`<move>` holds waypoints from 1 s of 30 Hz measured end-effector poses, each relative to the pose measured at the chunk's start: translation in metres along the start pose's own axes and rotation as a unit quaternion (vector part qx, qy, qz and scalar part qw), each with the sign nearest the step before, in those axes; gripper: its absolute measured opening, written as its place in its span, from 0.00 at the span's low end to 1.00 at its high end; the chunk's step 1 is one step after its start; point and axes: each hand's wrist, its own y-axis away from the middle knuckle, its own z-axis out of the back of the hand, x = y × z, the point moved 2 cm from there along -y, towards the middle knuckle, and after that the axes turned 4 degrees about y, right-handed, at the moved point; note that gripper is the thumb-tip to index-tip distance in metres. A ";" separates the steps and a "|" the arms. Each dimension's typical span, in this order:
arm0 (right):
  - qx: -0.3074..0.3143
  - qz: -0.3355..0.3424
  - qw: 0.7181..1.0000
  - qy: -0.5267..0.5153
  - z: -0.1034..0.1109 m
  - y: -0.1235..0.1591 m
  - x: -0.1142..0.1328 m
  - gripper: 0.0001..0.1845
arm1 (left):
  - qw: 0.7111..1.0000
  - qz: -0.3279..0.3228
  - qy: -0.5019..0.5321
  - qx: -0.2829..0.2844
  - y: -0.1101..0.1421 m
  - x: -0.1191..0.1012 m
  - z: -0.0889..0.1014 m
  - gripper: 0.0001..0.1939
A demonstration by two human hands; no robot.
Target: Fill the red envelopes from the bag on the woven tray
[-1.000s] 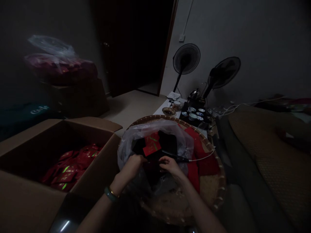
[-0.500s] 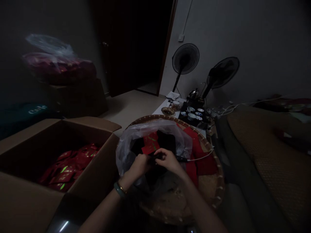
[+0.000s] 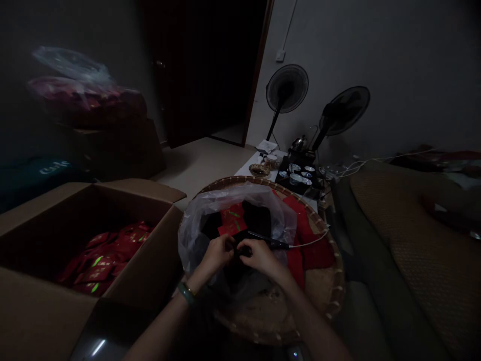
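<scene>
My left hand (image 3: 219,252), with a green bangle (image 3: 186,293) at its wrist, has its fingers curled over dark contents in a clear plastic bag (image 3: 191,220). Facing it, my right hand (image 3: 258,255) is pinched, thumb toward the fingers. Whatever small dark thing lies between the fingertips is too dim to name. Just beyond the hands, red packets (image 3: 232,220) with green and gold print rest on the dark contents. A black pen-like tool (image 3: 278,244) with a white cord lies beside my right hand. All this sits in a round woven tray (image 3: 319,301).
An open cardboard box (image 3: 131,276) at left holds many red packets (image 3: 107,260). Red cloth or paper (image 3: 315,250) lies in the tray's right side. Behind stand a low table with cups (image 3: 296,178) and two fans (image 3: 287,89). A woven mat (image 3: 413,235) is at right.
My hands have drawn slightly apart and the right one has dropped a little, leaving more of the black tool showing. The view has shifted slightly.
</scene>
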 end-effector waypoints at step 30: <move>0.010 0.091 0.992 0.092 0.003 0.011 0.016 0.19 | 0.995 -0.061 -0.007 -0.073 0.007 0.000 0.003 0.12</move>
